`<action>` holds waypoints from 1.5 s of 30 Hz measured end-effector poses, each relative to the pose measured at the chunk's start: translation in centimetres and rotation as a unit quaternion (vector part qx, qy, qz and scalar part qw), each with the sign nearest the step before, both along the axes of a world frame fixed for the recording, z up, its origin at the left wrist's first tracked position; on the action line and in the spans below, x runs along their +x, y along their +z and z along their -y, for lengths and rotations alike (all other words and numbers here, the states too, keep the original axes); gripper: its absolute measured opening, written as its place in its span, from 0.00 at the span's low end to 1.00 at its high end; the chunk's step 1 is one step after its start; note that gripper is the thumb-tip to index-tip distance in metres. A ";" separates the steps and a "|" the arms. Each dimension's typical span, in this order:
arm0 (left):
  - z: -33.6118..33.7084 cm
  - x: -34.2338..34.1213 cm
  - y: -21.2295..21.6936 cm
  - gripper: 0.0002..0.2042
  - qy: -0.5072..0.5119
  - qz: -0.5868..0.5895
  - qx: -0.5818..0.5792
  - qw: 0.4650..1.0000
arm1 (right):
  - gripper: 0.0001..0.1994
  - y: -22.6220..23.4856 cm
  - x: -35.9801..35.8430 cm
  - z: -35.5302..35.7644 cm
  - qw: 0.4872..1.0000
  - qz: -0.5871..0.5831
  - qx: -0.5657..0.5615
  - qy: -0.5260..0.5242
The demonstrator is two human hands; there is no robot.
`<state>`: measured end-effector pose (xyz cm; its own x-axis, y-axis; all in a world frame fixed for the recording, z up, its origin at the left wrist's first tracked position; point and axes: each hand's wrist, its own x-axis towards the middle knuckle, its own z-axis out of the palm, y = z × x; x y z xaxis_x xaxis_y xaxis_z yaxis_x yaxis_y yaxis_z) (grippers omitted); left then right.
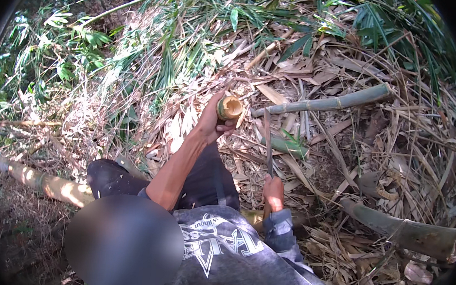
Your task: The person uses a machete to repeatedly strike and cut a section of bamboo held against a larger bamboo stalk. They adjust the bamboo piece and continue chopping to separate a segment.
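Left hand (212, 120): we grip a short bamboo section (229, 108), cut end up.
Right hand (274, 192): we clasp a long blade (268, 140) pointing upward.

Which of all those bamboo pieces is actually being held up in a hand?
The short bamboo piece with the pale cut end, gripped in the left hand. The long green pole and the thick stalk at the right lie loose on the dry leaves.

No pkgs, labels, signs, screens.

Dry leaf litter (402, 130) everywhere — a green bamboo pole (329, 103) lying across it, green foliage (74, 37) behind.
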<state>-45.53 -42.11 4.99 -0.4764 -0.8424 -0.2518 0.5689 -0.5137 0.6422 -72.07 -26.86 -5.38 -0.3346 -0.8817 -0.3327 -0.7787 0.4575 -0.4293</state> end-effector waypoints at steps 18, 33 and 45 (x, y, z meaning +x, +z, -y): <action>-13.0 18.4 -1.6 0.33 0.207 0.013 -0.094 0.974 | 0.12 -13.2 -7.2 -0.3 0.964 -0.177 0.102 0.170; -19.9 23.4 0.1 0.31 0.421 -0.028 -0.105 0.900 | 0.22 -6.3 6.2 6.2 0.972 -0.075 0.005 0.222; -28.6 31.4 -2.1 0.32 0.674 0.097 -0.024 0.732 | 0.17 1.4 26.6 10.9 0.883 0.187 -0.109 0.417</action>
<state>-14.08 -13.49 2.89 0.8358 -0.5251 -0.1605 0.4352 0.4552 0.7768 -45.48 -37.80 -3.95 0.5581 -0.8264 -0.0744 -0.5915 -0.3334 -0.7342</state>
